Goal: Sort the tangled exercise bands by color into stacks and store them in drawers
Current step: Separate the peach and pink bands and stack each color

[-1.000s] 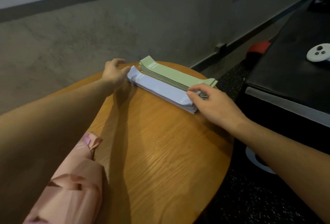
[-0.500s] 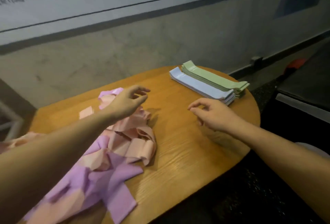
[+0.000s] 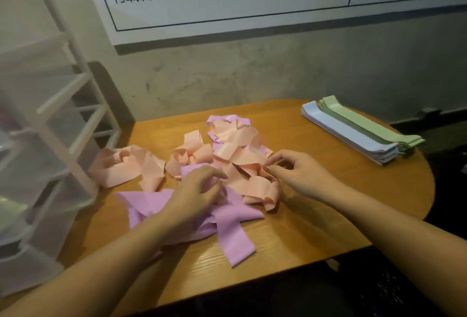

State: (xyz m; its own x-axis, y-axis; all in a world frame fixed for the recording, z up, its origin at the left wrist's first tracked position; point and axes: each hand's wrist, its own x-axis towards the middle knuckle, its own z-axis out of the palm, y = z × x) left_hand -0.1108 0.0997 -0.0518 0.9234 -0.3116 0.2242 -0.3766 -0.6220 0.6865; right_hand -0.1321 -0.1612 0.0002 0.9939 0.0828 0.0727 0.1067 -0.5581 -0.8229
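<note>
On the round wooden table (image 3: 316,228), the tangle of peach bands (image 3: 242,162) and lilac bands (image 3: 227,220) lies at the middle, directly under both hands. The right hand (image 3: 300,172) pinches a peach loop at the tangle's right side; the left hand (image 3: 197,192) curls into the lilac bands. 2 finished stacks, pale blue (image 3: 348,134) and green (image 3: 371,127), lie along the far right edge, long axes parallel, nearer the right hand. The plastic drawer unit (image 3: 50,139) stands off the left edge.
</note>
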